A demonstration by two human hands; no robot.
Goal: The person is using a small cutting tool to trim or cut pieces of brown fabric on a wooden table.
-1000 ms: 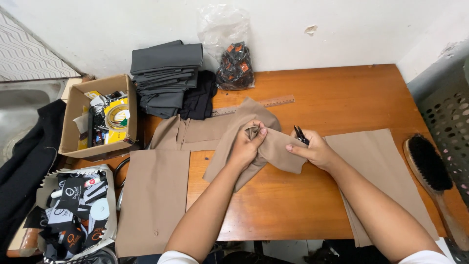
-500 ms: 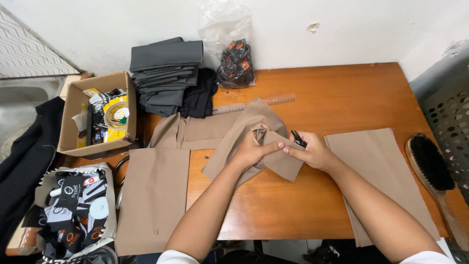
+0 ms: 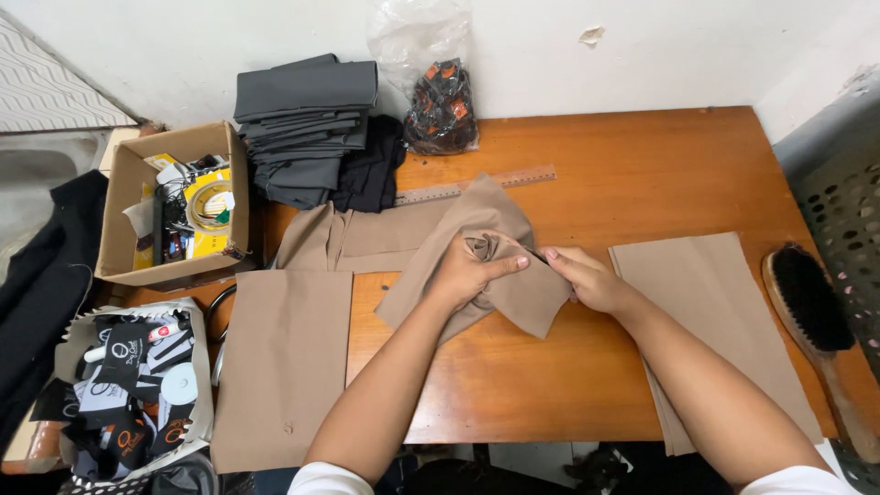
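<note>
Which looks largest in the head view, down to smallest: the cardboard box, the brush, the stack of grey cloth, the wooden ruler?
1. cardboard box
2. stack of grey cloth, only slightly smaller, so this order is unsure
3. brush
4. wooden ruler, long but very thin, partly hidden under tan cloth

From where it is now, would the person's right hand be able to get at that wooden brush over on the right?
Probably yes. The right hand rests on the tan cloth piece, and only a flat tan panel lies between it and the brush. Nothing upright blocks the way.
</note>
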